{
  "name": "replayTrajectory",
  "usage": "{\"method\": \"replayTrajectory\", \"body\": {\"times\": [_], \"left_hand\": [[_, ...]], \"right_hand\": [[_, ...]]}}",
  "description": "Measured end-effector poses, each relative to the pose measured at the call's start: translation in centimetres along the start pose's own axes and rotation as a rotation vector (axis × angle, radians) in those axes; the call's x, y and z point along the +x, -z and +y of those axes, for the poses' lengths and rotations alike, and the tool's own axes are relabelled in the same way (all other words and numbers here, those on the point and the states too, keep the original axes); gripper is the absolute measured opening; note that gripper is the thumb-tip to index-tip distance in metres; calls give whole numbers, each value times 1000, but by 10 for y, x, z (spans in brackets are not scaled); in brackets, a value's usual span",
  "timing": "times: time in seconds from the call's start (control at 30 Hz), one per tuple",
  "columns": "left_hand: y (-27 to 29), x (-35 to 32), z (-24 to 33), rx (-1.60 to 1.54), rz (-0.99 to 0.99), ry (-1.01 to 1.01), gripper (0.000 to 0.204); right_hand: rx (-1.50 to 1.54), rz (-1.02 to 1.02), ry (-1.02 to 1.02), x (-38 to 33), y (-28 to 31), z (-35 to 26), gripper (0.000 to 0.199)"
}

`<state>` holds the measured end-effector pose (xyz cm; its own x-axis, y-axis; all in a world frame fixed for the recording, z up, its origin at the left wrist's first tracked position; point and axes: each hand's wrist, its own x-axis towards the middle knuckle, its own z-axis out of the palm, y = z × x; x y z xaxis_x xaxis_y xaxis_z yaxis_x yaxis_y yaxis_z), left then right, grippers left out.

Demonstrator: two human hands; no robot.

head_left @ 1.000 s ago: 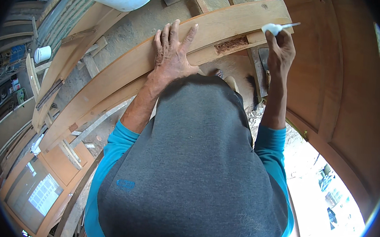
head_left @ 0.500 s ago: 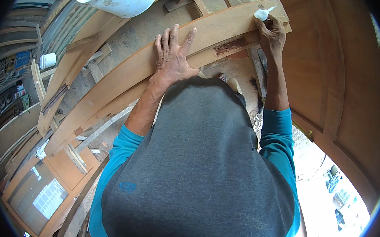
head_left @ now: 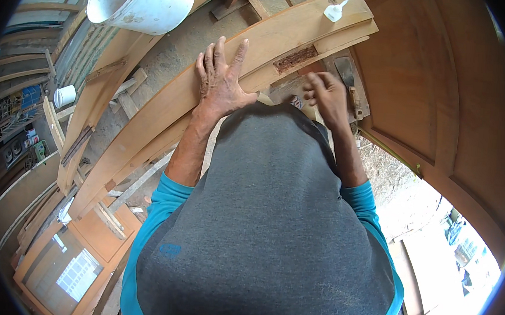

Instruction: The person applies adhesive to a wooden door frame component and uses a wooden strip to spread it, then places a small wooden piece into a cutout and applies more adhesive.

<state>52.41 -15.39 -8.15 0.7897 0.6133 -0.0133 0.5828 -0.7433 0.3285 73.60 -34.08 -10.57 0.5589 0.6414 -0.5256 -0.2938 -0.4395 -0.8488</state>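
Left hand point(head_left: 221, 86) splays flat, unclenched, on a wooden plank point(head_left: 290, 30), white nozzle bottle point(head_left: 333, 12) at one o'clock (right hand point(head_left: 331, 101) empty, loosely curled).

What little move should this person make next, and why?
Probably lay the right hand on the curved wooden board, to the right of the left hand. Only the left hand, spread out, rests on it; the right is off its near edge, with nothing visible in its grasp. The small white bottle sits unheld near the board's right end, so a second hand might steady things.
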Motion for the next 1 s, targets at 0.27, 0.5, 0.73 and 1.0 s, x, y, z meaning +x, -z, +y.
{"method": "replayTrajectory", "body": {"times": [0.27,0.5,0.73,1.0], "left_hand": [[3,2,2,-3,5,-12,127],[7,1,6,28,-15,7,131],[11,5,10,99,-39,-12,131],[6,1,5,92,-38,-10,134]], "right_hand": [[-474,254,431,-27,12,-4,24],[-912,549,436,-39,83,7,47],[-793,398,439,-38,97,23,45],[-773,387,473,-20,77,18,57]]}}
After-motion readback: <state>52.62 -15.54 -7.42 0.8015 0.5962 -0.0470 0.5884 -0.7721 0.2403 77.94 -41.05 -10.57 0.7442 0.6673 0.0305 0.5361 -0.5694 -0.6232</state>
